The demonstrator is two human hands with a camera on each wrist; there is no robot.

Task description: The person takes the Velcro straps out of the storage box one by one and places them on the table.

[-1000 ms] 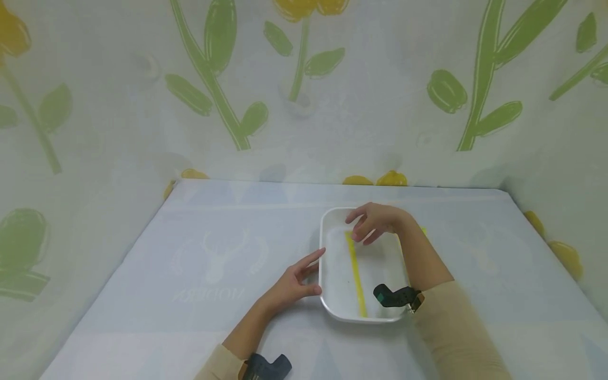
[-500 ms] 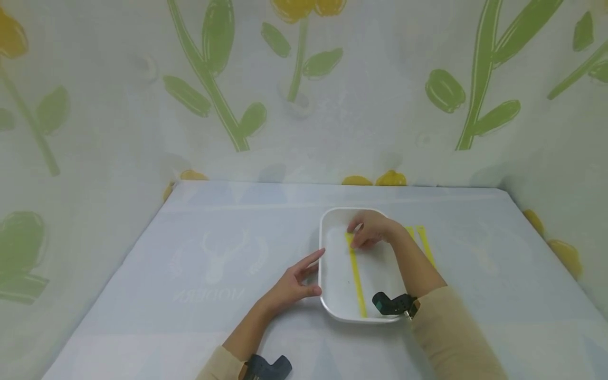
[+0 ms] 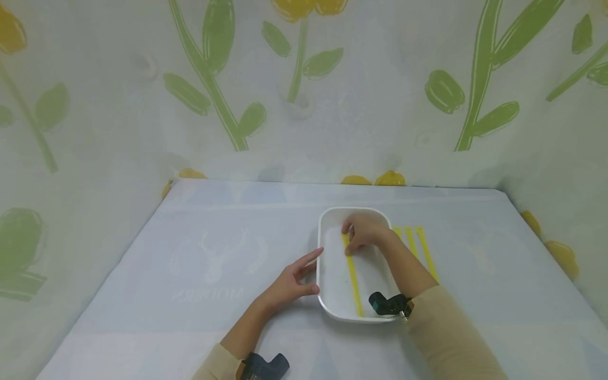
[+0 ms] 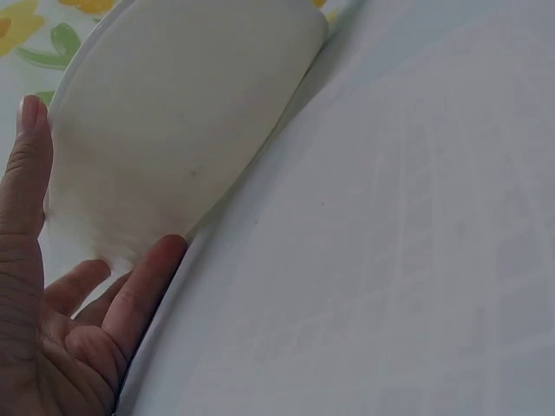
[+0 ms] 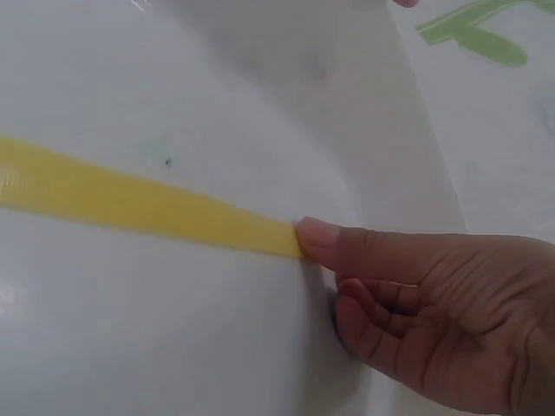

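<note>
A white rectangular tray (image 3: 332,295) lies on the table with one long yellow strip (image 3: 355,287) inside it, running from its far end towards its near end. My right hand (image 3: 363,232) reaches over the tray and pinches the far end of that strip between thumb and fingers. In the right wrist view the flat yellow strip (image 5: 139,195) runs out from under the thumb tip. My left hand (image 3: 287,285) rests against the tray's left side with fingers spread. Up close in the left wrist view, its fingertips (image 4: 169,251) touch the tray's outer wall (image 4: 182,113) low down.
Several more yellow strips (image 3: 426,250) lie side by side on the table right of the tray, partly behind my right forearm. A pale printed cloth (image 3: 204,221) covers the table. Behind it hangs a flowered curtain (image 3: 356,116).
My right hand has lowered into the tray and taken hold of the strip's far end. Its forearm shifted left, uncovering more strips on the table. The left hand stays put.
</note>
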